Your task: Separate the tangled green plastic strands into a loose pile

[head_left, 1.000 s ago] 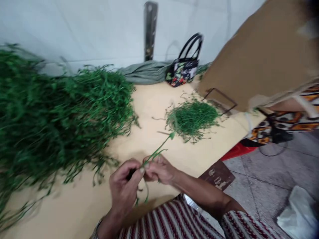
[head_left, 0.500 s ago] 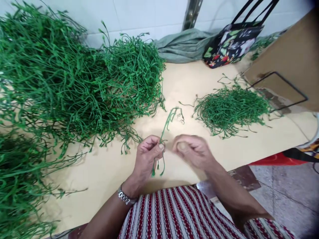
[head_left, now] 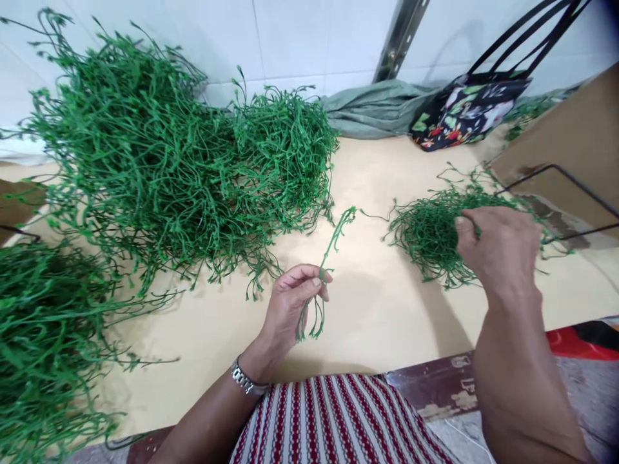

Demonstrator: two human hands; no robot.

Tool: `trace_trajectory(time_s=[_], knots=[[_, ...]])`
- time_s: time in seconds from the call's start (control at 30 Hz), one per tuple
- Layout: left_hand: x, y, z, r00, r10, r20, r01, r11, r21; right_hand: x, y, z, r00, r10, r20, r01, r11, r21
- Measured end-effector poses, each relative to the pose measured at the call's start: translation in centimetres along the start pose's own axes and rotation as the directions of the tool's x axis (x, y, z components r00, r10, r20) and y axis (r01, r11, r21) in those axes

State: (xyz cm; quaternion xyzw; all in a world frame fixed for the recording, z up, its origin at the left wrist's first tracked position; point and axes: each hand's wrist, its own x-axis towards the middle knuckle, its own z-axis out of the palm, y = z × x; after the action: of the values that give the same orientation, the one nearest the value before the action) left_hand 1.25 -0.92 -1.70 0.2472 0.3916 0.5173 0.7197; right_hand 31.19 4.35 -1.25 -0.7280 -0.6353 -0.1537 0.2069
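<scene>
My left hand (head_left: 294,299) pinches a small artificial green stem bunch (head_left: 333,243) between thumb and fingers. Its long part leans up and away, while several short branches with budded tips hang below the fingers. My right hand (head_left: 505,248) is over the right-hand pile of thin green stems (head_left: 430,241), back of the hand up and fingers curled down. Its thumb lies close to the forefinger, with dark green showing beside it. Whatever those fingers hold is hidden by the hand and the pile.
A large heap of green stems (head_left: 184,167) covers the table's back left, with another heap (head_left: 43,341) at front left. Along the wall lie a grey-green cloth (head_left: 377,109) and a floral bag (head_left: 469,113). A cardboard box (head_left: 565,129) and black wire frame (head_left: 580,187) stand right.
My right hand has moved from beside the left hand rightward onto the smaller pile. The left hand keeps its pinch on the stem bunch. The view has shifted slightly.
</scene>
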Motion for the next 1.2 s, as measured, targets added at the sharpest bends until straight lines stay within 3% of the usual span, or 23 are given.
trace_trajectory(time_s=[0.07,0.1,0.13,0.17,0.23,0.3,0.4,0.53,0.67,0.83,0.93,1.03,1.2], knots=[[0.1,0.1,0.5,0.999,0.023,-0.030,-0.023,1.000,-0.004,-1.1,-2.8,-1.2,0.997,-0.046,-0.063,0.064,0.939,0.337],[0.2,0.1,0.8,0.999,0.028,-0.043,-0.028,1.000,-0.007,-1.8,-4.7,-1.7,0.996,-0.072,-0.058,0.092,0.828,0.553],[0.2,0.0,1.0,0.998,0.030,-0.054,-0.031,0.999,-0.015,-2.6,-6.7,-2.0,0.984,-0.170,0.050,0.075,0.656,0.751],[0.3,-0.1,1.2,0.997,0.033,-0.063,-0.035,0.999,-0.033,-3.4,-8.7,-2.2,0.944,-0.291,0.155,0.008,0.491,0.871],[0.3,-0.6,1.4,0.995,0.049,-0.088,-0.056,0.995,-0.081,-5.0,-12.3,-2.1,0.819,-0.477,0.319,-0.220,0.253,0.942],[0.1,-1.1,1.4,0.990,0.077,-0.119,-0.088,0.992,-0.095,-6.2,-14.7,-1.7,0.829,-0.416,0.375,-0.353,0.132,0.926],[-0.1,-1.7,1.3,0.979,0.117,-0.166,-0.127,0.991,-0.049,-7.2,-15.8,-1.3,0.863,-0.292,0.413,-0.382,0.157,0.911],[-0.4,-2.1,1.2,0.964,0.181,-0.195,-0.182,0.983,0.009,-7.6,-15.6,-1.0,0.876,-0.301,0.376,-0.328,0.200,0.923],[-0.5,-1.8,1.1,0.975,0.170,-0.141,-0.173,0.985,-0.006,-8.0,-15.7,-0.7,0.898,-0.287,0.334,-0.278,0.219,0.935],[-0.4,-1.5,0.7,0.974,0.209,-0.093,-0.203,0.977,0.066,-7.6,-15.4,-1.0,0.917,-0.343,0.202,-0.057,0.389,0.920],[-0.2,-1.5,0.5,0.967,0.229,-0.111,-0.216,0.969,0.118,-7.3,-15.2,-1.5,0.893,-0.430,0.133,0.109,0.494,0.863],[-0.2,-1.8,0.1,0.966,0.239,-0.097,-0.219,0.959,0.178,-7.3,-15.1,-1.7,0.857,-0.503,0.117,0.207,0.542,0.815],[-0.6,-2.3,-0.3,0.970,0.238,-0.041,-0.220,0.941,0.258,-7.4,-15.2,-1.8,0.834,-0.529,0.156,0.147,0.486,0.862]])
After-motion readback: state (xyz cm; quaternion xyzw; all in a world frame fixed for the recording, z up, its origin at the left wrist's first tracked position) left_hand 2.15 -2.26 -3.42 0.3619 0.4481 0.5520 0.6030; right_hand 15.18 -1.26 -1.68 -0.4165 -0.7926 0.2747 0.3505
